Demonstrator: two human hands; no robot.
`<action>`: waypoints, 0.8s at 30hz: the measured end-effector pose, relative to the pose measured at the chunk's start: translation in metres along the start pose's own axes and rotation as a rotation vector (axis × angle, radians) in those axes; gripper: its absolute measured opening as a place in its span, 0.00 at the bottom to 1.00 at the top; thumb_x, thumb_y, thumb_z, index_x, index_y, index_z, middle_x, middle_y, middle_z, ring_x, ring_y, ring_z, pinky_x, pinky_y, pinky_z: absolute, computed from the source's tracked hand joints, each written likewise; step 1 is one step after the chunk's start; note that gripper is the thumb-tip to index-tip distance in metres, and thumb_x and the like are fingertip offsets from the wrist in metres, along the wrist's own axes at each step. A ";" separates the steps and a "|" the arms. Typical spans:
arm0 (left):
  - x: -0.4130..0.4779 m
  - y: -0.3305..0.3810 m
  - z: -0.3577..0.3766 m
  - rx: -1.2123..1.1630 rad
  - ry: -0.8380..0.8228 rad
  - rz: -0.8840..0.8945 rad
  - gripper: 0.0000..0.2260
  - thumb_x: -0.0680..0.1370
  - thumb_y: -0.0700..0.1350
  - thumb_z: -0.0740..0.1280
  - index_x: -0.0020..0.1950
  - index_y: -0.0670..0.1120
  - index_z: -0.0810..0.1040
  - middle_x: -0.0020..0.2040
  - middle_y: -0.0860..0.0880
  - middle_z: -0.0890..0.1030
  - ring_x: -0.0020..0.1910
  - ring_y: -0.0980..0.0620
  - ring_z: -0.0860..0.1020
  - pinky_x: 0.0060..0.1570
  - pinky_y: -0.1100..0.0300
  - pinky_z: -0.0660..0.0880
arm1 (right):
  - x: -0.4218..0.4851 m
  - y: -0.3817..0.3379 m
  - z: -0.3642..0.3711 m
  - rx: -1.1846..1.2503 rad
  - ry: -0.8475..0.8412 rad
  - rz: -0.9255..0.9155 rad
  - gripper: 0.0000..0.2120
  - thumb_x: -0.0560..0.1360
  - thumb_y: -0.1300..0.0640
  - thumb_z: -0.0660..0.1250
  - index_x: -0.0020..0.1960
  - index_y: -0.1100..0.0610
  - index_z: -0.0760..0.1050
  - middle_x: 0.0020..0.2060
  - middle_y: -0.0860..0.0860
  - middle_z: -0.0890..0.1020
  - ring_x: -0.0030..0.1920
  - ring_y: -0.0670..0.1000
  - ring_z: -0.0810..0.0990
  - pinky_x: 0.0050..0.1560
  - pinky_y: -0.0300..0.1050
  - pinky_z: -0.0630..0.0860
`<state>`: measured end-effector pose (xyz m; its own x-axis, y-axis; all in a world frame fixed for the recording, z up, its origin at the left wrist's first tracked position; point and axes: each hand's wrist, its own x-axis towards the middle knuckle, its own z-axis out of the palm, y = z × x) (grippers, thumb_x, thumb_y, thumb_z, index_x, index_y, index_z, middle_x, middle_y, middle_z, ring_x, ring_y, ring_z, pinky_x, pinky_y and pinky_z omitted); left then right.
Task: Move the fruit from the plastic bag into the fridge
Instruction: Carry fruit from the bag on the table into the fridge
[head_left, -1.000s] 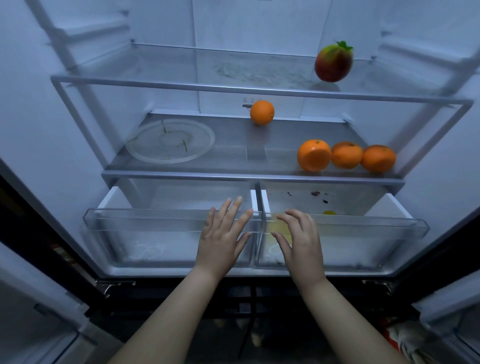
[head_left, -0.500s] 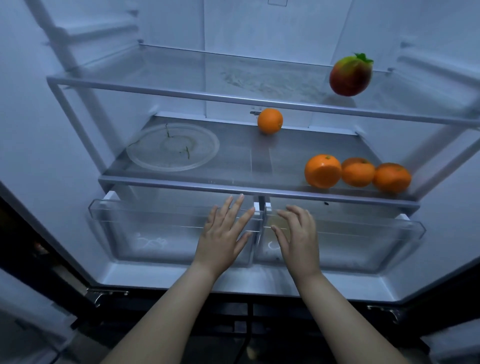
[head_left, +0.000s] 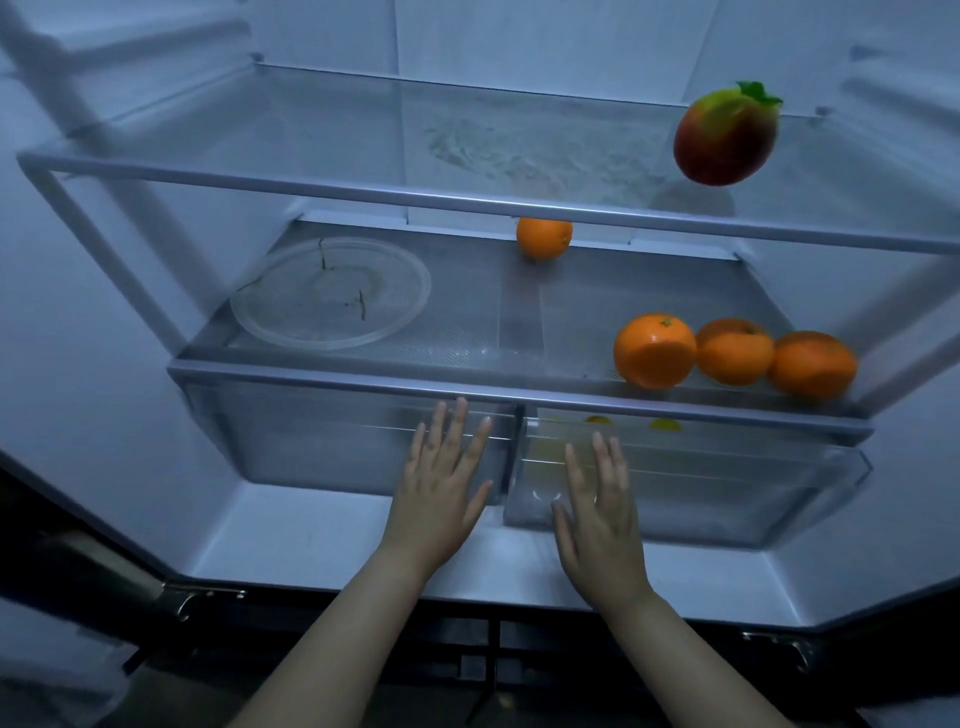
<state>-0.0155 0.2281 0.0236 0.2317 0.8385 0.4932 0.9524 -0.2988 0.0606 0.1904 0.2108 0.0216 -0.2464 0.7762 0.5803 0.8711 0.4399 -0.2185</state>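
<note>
The fridge stands open before me. A red-green mango (head_left: 726, 139) lies on the top glass shelf (head_left: 363, 182) at the right. On the middle shelf (head_left: 467, 338) one orange (head_left: 544, 237) sits at the back and three oranges (head_left: 653, 351) (head_left: 733, 351) (head_left: 811, 365) line up at the front right. My left hand (head_left: 441, 483) lies flat, fingers spread, against the front of the left clear drawer (head_left: 322, 447). My right hand (head_left: 597, 499) lies flat against the right clear drawer (head_left: 727, 483), where yellow fruit shows dimly inside. Both hands hold nothing. No plastic bag is in view.
A clear round plate (head_left: 330, 291) with a few green stems rests on the middle shelf at the left. The fridge's white side walls and open doors flank the view. Dark floor and door hinges (head_left: 202, 597) lie below the fridge sill.
Both drawers have slid back under the middle shelf, with my hands flat on their fronts. The view has moved closer and tilted up.
</note>
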 end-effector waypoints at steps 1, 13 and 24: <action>-0.005 0.002 0.002 -0.019 -0.011 -0.014 0.30 0.77 0.53 0.58 0.77 0.46 0.53 0.78 0.42 0.48 0.76 0.41 0.48 0.73 0.46 0.49 | -0.003 0.001 0.003 -0.020 -0.013 -0.001 0.27 0.76 0.57 0.59 0.74 0.61 0.58 0.76 0.59 0.51 0.76 0.61 0.50 0.71 0.58 0.59; -0.012 0.006 0.008 -0.024 -0.139 -0.118 0.30 0.78 0.53 0.57 0.78 0.47 0.51 0.78 0.45 0.45 0.76 0.42 0.47 0.72 0.47 0.49 | 0.019 0.009 0.010 0.012 -0.039 0.059 0.37 0.67 0.73 0.65 0.74 0.60 0.61 0.72 0.60 0.56 0.75 0.61 0.53 0.73 0.54 0.57; -0.016 0.012 -0.004 0.010 -0.223 -0.167 0.30 0.77 0.53 0.56 0.78 0.49 0.51 0.78 0.46 0.42 0.76 0.45 0.43 0.73 0.45 0.50 | 0.018 0.001 0.004 0.081 -0.131 0.080 0.35 0.69 0.68 0.66 0.74 0.59 0.60 0.74 0.59 0.55 0.76 0.59 0.48 0.72 0.56 0.58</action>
<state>-0.0090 0.2093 0.0200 0.1079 0.9558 0.2736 0.9827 -0.1442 0.1160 0.1851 0.2274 0.0284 -0.2359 0.8599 0.4527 0.8542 0.4056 -0.3254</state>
